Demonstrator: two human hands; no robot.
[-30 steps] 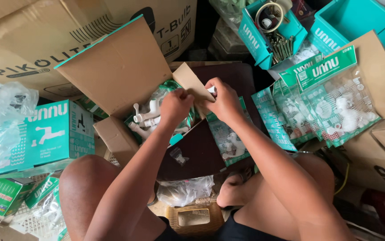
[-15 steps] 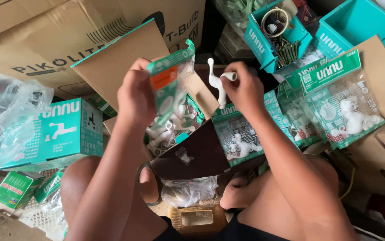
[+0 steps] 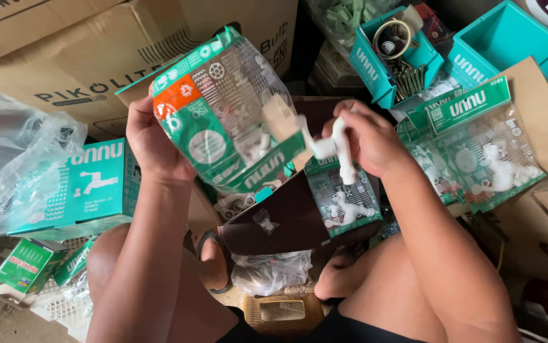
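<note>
Hands have drawn apart: our left hand (image 3: pixel 153 143) now lifts the clear green-printed plastic pouch (image 3: pixel 223 108), while our right hand (image 3: pixel 369 143) grips the white plastic tap (image 3: pixel 331 147), apparently just outside the pouch's mouth.

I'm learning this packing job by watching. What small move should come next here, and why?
Probably slide the white plastic tap into the clear green-printed bag. The right hand holds the tap level with the bag's lower end, and the left hand holds the bag up, tilted toward it.
</note>
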